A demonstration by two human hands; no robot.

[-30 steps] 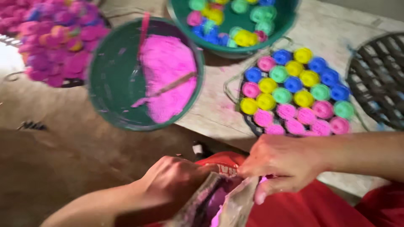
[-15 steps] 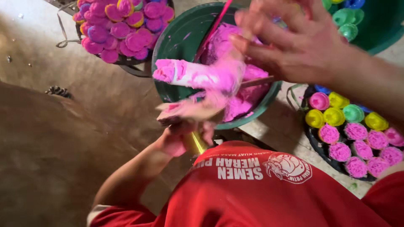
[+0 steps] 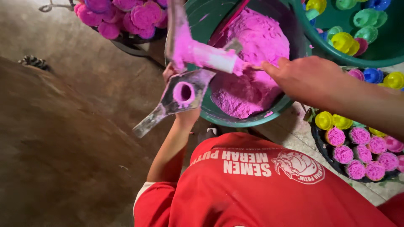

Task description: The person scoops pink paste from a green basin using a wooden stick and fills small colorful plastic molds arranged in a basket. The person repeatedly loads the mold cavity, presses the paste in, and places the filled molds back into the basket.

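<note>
Left grip: my left hand is closed from below on a flat grey metal mould plate. It is held tilted, round hole facing up at me, so the pink fill packed in the hole can be seen; most of the hand is hidden behind the plate.

Right grip: my right hand is closed on the end of a pink-coated T-shaped plunger. Its crossbar lies level over the plate, its stem rises out of the top of the picture. Exactly how the fingers wrap it I cannot tell, since powder and the bar cover them.

Beneath both: a green basin, heaped with pink powder; plate and plunger are kept over its near rim, so that loose powder falls back in.

Upper right: a second green basin, holding empty yellow, green and blue cups.

Lower right: a dark round tray on the pale surface, with pressed pink cakes in rows beside more coloured cups.

Upper left: a heap of finished pink cakes on another tray, well apart from my hands.

Foreground: my red shirt, over a brown floor.
</note>
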